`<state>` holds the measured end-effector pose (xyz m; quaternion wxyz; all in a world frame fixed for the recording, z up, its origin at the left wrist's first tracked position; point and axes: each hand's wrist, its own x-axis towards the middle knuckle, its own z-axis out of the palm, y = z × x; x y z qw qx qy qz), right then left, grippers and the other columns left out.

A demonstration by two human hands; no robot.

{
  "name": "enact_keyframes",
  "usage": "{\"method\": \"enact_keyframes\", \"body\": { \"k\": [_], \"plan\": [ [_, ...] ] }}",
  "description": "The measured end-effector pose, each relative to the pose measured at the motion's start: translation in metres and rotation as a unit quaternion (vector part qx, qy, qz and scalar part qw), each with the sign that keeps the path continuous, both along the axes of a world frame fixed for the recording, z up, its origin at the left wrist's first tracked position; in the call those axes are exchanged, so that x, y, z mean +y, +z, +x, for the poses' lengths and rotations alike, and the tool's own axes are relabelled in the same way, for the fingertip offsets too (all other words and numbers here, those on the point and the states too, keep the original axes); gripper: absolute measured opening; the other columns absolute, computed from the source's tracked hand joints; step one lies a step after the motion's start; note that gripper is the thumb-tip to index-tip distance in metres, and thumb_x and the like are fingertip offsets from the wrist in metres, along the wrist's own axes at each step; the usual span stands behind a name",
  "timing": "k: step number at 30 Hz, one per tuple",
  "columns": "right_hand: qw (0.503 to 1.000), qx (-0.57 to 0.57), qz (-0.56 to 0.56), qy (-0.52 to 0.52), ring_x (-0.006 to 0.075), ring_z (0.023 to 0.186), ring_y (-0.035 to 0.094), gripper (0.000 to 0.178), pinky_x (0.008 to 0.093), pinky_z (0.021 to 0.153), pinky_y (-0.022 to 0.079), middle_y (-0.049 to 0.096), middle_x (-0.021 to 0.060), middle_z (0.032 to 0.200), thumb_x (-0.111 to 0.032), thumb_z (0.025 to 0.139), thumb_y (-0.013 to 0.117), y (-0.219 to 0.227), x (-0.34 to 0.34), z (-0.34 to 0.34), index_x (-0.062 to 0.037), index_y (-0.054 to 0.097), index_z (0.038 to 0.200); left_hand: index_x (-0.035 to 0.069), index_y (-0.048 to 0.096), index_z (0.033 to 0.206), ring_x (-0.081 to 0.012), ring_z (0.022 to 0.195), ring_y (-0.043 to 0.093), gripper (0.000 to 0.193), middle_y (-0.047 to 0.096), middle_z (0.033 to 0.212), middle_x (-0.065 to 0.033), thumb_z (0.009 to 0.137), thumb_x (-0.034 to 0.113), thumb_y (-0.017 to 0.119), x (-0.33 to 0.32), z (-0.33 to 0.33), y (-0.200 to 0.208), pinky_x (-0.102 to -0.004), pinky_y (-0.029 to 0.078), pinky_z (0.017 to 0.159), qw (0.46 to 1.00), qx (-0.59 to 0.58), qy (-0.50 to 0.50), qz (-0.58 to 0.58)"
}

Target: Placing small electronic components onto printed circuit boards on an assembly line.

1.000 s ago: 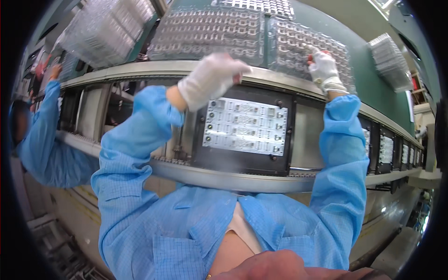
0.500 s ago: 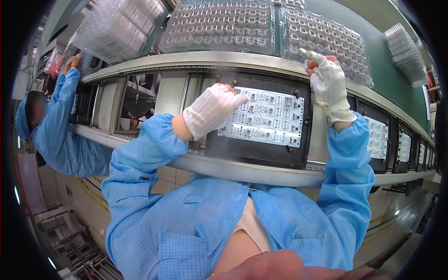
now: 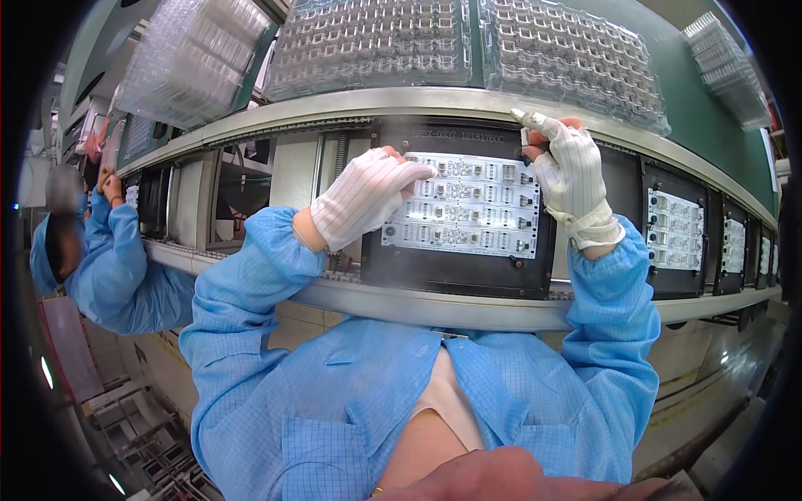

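Note:
A white circuit board panel (image 3: pixel 468 219) with rows of small parts lies in a black carrier (image 3: pixel 451 274) on the conveyor rail in front of me. My left hand (image 3: pixel 366 199), in a white glove, rests flat on the panel's left side with its fingertips on the top row and holds nothing. My right hand (image 3: pixel 572 174), also gloved, is at the panel's upper right corner and pinches a small grey component (image 3: pixel 525 135) between thumb and fingers. Both sleeves are blue.
Clear plastic trays (image 3: pixel 376 42) of small parts lean on the green shelf above the rail, with more tray stacks at upper left (image 3: pixel 188 58) and upper right (image 3: pixel 725 54). Another black carrier (image 3: pixel 675 232) with a board follows on the right. A co-worker in blue (image 3: pixel 113 259) works at the left.
Both hands came down from the clear trays to the board. The left hand settled on the panel's left side, and the right hand moved to its upper right corner with a small part.

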<state>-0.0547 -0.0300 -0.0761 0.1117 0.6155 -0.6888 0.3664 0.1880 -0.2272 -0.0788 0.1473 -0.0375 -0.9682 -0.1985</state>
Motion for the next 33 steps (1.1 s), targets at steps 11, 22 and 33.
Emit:
{"method": "enact_keyframes", "body": {
  "k": [11, 22, 33],
  "plan": [
    [1.0, -0.008, 0.031, 0.0, 0.0255, 0.081, 0.063, 0.057, 0.0392, 0.079, 0.05, 0.067, 0.0062, 0.083, 0.006, 0.074, 0.066, -0.005, -0.004, 0.018, -0.0094, 0.065, 0.128, 0.006, 0.063, 0.119, -0.0289, 0.084, 0.064, 0.042, 0.066, 0.086, -0.0088, 0.078, -0.002, 0.066, 0.006, -0.002, -0.004, -0.0393, 0.052, 0.085, 0.986, -0.038, -0.007, -0.162],
    [0.984, -0.078, 0.157, 0.012, 0.0266, 0.074, 0.063, 0.075, 0.0408, 0.093, 0.048, 0.064, 0.0028, 0.076, 0.01, 0.071, 0.061, -0.009, 0.017, 0.056, -0.0178, 0.058, 0.14, 0.007, 0.062, 0.115, -0.0259, 0.084, 0.067, 0.035, 0.065, 0.085, -0.0091, 0.081, 0.004, 0.061, -0.001, 0.026, -0.034, -0.0392, 0.054, 0.089, 0.982, 0.126, 0.034, -0.133],
    [0.977, 0.073, 0.197, 0.041, 0.0235, 0.074, 0.061, 0.066, 0.0361, 0.077, 0.049, 0.063, 0.0028, 0.081, 0.008, 0.075, 0.063, -0.015, 0.004, 0.06, -0.014, 0.058, 0.138, 0.008, 0.065, 0.115, -0.027, 0.088, 0.067, 0.037, 0.066, 0.09, -0.0098, 0.079, 0.002, 0.062, -0.009, 0.03, -0.041, -0.0398, 0.053, 0.092, 0.986, 0.132, 0.028, -0.103]
  ]
}}
